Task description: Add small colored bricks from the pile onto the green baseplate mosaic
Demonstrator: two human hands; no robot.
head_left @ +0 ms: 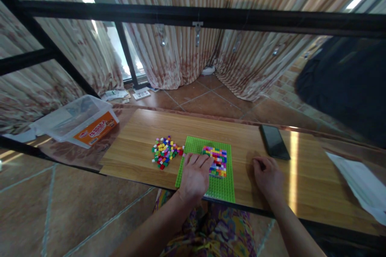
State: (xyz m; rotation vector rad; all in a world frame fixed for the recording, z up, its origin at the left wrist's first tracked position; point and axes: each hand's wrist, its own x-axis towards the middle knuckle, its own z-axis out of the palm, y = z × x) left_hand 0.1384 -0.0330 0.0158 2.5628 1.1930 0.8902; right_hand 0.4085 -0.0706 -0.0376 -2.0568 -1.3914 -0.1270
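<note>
A green studded baseplate [196, 146] lies on the wooden tabletop [241, 140] near its front edge. A patch of small coloured bricks [217, 160] is built on the plate's middle. My left hand [194, 174] rests flat on the plate, fingers spread, fingertips touching the left side of that patch. To the plate's left lies a loose pile of small coloured bricks [165, 151]. My right hand [267, 176] sits on the bare wood to the right of the plate, fingers curled under; I see nothing in it.
A black phone [274, 141] lies face up beyond my right hand. White paper [358, 182] covers the table's right end. A clear plastic box with an orange label [81, 120] stands at the left. A black metal frame [193, 15] crosses overhead; curtains hang behind.
</note>
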